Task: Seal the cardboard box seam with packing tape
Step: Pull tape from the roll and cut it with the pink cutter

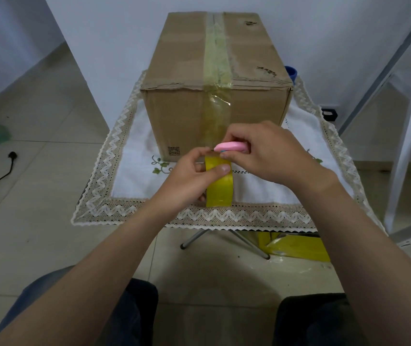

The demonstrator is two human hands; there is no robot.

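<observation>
A closed cardboard box (182, 71) stands on a small table covered with a white lace-edged cloth (134, 171). A strip of yellowish tape (216, 58) runs along the top seam and down the front face. Below the box front, my left hand (194, 178) grips a yellow tape roll (220, 191), thumb pressed on its upper edge. My right hand (269, 153) holds a pink cutter (230, 146) against the tape just above the roll, close to the box's lower front.
The table stands on thin metal legs (194, 239) over a tiled floor. A yellow plastic bag (296, 248) lies under its right side. A black cable with a plug (12, 156) lies on the floor at left. White frame bars (409, 136) rise at right.
</observation>
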